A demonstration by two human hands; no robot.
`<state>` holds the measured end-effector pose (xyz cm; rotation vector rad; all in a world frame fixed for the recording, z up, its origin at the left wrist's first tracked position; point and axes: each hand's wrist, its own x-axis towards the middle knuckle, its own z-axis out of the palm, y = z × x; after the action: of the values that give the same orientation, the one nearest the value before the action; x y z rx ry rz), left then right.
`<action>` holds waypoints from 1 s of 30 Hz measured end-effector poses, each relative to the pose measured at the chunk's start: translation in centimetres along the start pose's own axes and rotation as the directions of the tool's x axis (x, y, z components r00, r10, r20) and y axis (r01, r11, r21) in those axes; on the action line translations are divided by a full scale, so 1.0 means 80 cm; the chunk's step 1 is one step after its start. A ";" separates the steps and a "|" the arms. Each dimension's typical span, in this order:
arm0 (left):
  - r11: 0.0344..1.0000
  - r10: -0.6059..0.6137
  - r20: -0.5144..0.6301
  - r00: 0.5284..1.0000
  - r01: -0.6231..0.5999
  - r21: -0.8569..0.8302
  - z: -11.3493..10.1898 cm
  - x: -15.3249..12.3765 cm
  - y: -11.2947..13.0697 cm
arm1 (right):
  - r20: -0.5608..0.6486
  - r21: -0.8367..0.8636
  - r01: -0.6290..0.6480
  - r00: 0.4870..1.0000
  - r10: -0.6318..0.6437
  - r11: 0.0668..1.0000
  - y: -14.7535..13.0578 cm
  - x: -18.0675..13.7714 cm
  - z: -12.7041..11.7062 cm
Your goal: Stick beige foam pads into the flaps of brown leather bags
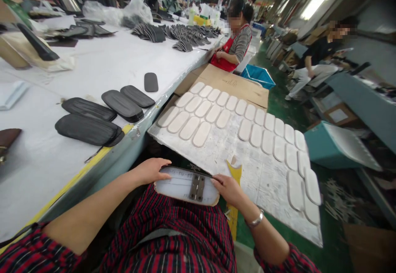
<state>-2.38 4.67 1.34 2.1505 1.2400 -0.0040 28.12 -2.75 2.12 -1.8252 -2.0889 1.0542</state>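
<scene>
Close to my lap is an oval white template board (177, 187) with a metal hinge (196, 187) fixed toward its right side and faint writing on its face. A dark edge shows along its far side. My left hand (156, 170) grips its left end, thumb on top of the face. My right hand (225, 185) holds the right end with the fingers closed on the rim. What lies under the board is hidden. Beyond it, a low panel (247, 186) carries rows of pale oval pieces (202, 133).
On the white table (123, 58) at left lie stacked black oval pieces (86, 128) and one small black piece (151, 82). Curved dark pieces (185, 34) are piled farther back. A co-worker in a red apron (227, 54) sits beyond a cardboard sheet (235, 85) and a blue crate (258, 76).
</scene>
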 end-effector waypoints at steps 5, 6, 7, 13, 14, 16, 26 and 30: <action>0.989 -0.098 0.024 0.995 0.100 -0.105 -0.005 -0.030 -0.010 | 0.023 0.023 -0.147 0.989 0.147 0.989 0.011 -0.015 0.008; 0.989 -0.094 -0.015 0.995 0.091 -0.117 -0.002 -0.034 -0.007 | 0.025 -0.005 -0.158 0.987 0.159 0.987 0.011 -0.018 0.012; 0.989 -0.097 -0.066 0.993 0.089 -0.120 0.002 -0.035 -0.004 | 0.025 -0.024 -0.160 0.987 0.161 0.987 0.011 -0.021 0.016; 0.993 -0.109 -0.198 0.974 0.097 -0.073 0.016 -0.031 0.013 | -0.073 -0.069 -0.196 0.979 0.191 0.978 0.003 -0.025 0.027; 0.993 -0.106 -0.194 0.975 0.093 -0.078 0.016 -0.032 0.013 | -0.078 -0.067 -0.197 0.978 0.192 0.978 0.002 -0.026 0.027; 0.989 -0.115 -0.186 0.976 0.095 -0.115 0.015 -0.036 0.010 | -0.074 -0.032 -0.193 0.979 0.190 0.981 0.002 -0.027 0.024; 0.772 -0.380 0.180 0.908 0.418 -0.478 0.041 -0.080 0.014 | 0.296 0.300 -0.457 0.879 0.374 0.837 0.013 -0.057 0.047; 0.791 -0.391 0.102 0.915 0.391 -0.470 0.039 -0.081 0.022 | 0.296 0.351 -0.477 0.873 0.388 0.806 0.008 -0.058 0.052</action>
<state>-3.64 -2.64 1.81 1.4395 1.4862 0.1183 27.40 -8.66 0.15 -2.0734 -1.3842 1.7201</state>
